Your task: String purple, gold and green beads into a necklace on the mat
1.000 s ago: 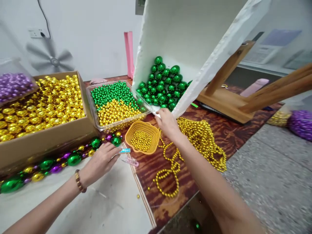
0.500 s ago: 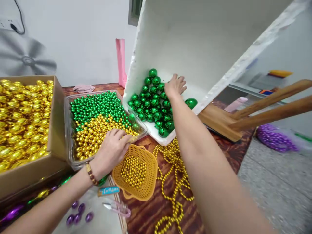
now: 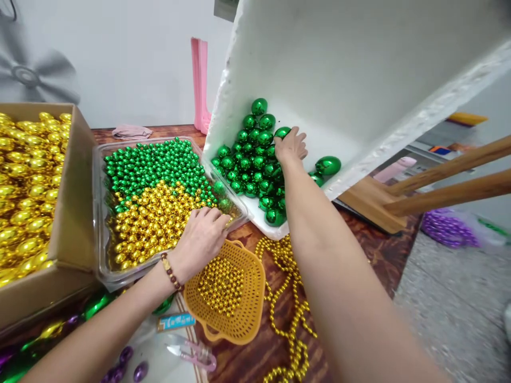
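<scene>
My right hand is inside a white foam box tipped on its side. Its fingers are apart, and a shiny green ball lies against its thumb side. More green balls are heaped at the box's left, partly behind my arm. My left hand, with a beaded bracelet at the wrist, hangs over the near right corner of a clear plastic tray. Its fingers are curled together, and their undersides are hidden. Green beads and gold beads fill the tray.
Below my left hand sits a yellow basket with small gold beads. Gold bead strings lie beside it. A cardboard box of gold beads stands left. Thread snips and purple beads lie in front. A wooden stool is at right.
My right hand has shifted slightly among the green balls, and one ball now shows against its thumb. The left hand has moved right along the tray's near edge. The view has shifted somewhat.
</scene>
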Tool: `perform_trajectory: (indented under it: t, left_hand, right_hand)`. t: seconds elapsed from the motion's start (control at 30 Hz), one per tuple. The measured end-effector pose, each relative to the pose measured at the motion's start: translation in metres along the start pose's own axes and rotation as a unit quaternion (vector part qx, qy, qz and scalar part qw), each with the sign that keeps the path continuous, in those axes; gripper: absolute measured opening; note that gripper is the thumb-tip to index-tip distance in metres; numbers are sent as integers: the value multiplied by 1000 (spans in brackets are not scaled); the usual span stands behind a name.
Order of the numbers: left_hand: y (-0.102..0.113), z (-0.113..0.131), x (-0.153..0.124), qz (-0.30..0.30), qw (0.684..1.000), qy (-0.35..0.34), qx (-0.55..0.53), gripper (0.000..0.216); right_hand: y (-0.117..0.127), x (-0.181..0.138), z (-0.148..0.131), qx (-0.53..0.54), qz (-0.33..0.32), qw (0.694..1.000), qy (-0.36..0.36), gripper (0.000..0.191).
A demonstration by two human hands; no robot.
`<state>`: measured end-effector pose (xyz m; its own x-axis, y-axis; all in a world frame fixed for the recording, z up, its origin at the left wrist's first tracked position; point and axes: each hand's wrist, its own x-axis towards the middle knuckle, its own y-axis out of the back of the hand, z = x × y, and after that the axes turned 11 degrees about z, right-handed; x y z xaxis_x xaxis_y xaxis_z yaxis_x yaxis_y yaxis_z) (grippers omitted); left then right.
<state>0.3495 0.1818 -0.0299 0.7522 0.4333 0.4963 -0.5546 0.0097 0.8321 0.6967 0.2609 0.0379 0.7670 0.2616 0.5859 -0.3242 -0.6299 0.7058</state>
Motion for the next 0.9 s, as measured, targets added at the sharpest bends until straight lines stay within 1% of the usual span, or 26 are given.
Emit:
perform_trajectory:
  t: [0.07,0.23,0.33,0.43,0.47,0.5,0.53,0.57,0.6,0.63,0.67,0.7,0.77,0.83,0.87,0.9]
  left_hand:
    - [-2,-2,-2,-4,1000,0,-3,24]
    - [0,-1,-3,-12,1000,-6,7,23]
    - [0,-2,-4,-12,1000,-5,1,23]
    - [-3,-3,-6,-8,1000,-9,-3,22]
    - [-4,-4,-6,-1,1000,-6,-9,21]
    - [-5,-4,-7,16,1000,4,-17,21]
    - [-6,-5,-7,44,998,22,-29,22]
    - [-6,-7,-7,81,995,46,-45,25]
    - [-6,-8,-7,120,988,74,-64,28]
    - [-5,-9,-7,154,979,101,-84,30]
    - [-4,-10,-7,175,971,124,-104,31]
    - [-4,-11,-7,182,966,141,-121,31]
    - [-3,-12,-8,169,965,153,-134,31]
    - [-3,-12,-8,145,972,144,-119,33]
    - [-4,-12,-9,137,975,137,-109,34]
    - [-5,-13,-9,130,978,131,-101,34]
  right_hand:
    - [-3,-11,-2,1,-7,1000,15,48]
    - [-3,-37,-8,14,-39,996,80,48]
    - [3,-47,-14,35,-62,994,81,50]
    - [21,-53,-21,73,-80,992,61,50]
    - [31,-57,-23,101,-94,988,68,49]
    - [44,-61,-24,138,-122,979,84,49]
    - [58,-68,-24,180,-163,963,112,49]
    - [75,-76,-22,227,-226,936,145,48]
    - [92,-87,-19,258,-305,901,168,47]
    - [110,-99,-13,265,-374,868,190,47]
    - [127,-112,-6,257,-422,842,216,45]
    - [142,-126,1,231,-469,815,248,44]
    - [164,-151,17,174,-554,753,309,42]
    - [173,-165,29,141,-588,717,345,41]
    - [172,-167,31,134,-592,713,351,39]
    - [167,-166,32,128,-576,727,351,36]
